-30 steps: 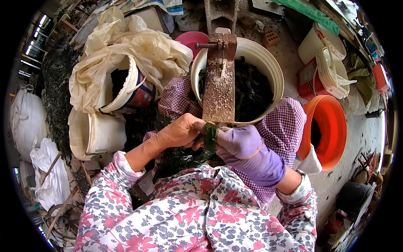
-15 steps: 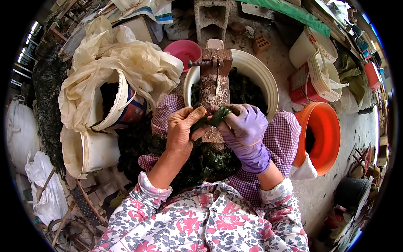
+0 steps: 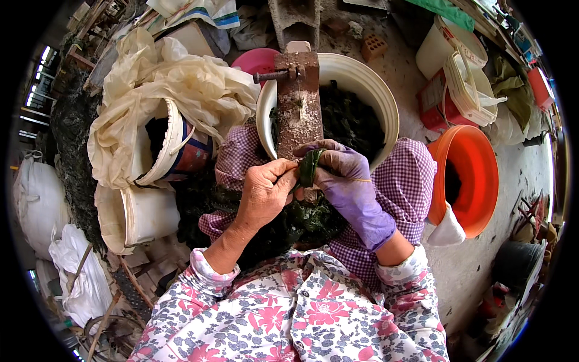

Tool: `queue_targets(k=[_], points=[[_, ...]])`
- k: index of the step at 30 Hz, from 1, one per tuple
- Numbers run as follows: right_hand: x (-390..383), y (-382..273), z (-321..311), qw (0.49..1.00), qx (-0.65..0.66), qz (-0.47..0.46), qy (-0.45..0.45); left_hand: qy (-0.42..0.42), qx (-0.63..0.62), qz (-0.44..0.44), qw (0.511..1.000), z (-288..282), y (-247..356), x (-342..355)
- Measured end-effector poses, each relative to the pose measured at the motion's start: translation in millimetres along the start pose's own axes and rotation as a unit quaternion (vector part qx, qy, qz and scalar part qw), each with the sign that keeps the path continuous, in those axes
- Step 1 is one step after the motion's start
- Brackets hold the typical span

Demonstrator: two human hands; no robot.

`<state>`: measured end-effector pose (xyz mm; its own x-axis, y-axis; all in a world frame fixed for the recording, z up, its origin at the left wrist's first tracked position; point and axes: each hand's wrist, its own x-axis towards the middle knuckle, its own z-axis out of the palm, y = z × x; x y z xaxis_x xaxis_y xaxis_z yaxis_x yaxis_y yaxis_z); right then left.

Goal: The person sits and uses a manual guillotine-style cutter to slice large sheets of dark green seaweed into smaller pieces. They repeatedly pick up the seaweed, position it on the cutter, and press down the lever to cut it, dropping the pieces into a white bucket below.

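A small folded piece of dark green seaweed (image 3: 310, 168) is between my two hands, just over the near end of a worn, crusted board (image 3: 301, 114). My right hand (image 3: 347, 181), in a stained purple glove, pinches it with thumb and fingers. My bare left hand (image 3: 263, 190) is closed at its left side, fingertips touching its edge. What lies inside the left fingertips is partly hidden. A long bolt (image 3: 271, 76) sticks out from the board's far end. Beneath my hands, a heap of wet seaweed (image 3: 307, 220) lies between my knees.
Under the board stands a white tub (image 3: 391, 111) with dark seaweed inside. An orange bucket (image 3: 485, 181) is at the right, with lidded pails (image 3: 464, 84) beyond. At left lie a bucket draped in plastic sheeting (image 3: 175, 81) and a white bucket (image 3: 148, 217). A pink basin (image 3: 256, 60) sits behind.
The seaweed, earlier stretched sideways between my hands, now stands folded upright at my right fingers. My right hand has turned and shifted slightly left. The whole view has shifted a little.
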<state>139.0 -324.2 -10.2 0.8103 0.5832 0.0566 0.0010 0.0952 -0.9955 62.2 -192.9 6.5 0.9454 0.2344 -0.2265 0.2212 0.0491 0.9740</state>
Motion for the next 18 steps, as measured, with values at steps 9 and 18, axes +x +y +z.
queue_targets(k=[9,18], points=[[3,9,0,0.960,-0.174,-0.215,0.043,0.037,0.177,0.190,0.965,3,8,8],[-6,-22,5,0.979,0.176,-0.037,0.093,0.113,-0.137,-0.073,0.981,-12,2,5]])
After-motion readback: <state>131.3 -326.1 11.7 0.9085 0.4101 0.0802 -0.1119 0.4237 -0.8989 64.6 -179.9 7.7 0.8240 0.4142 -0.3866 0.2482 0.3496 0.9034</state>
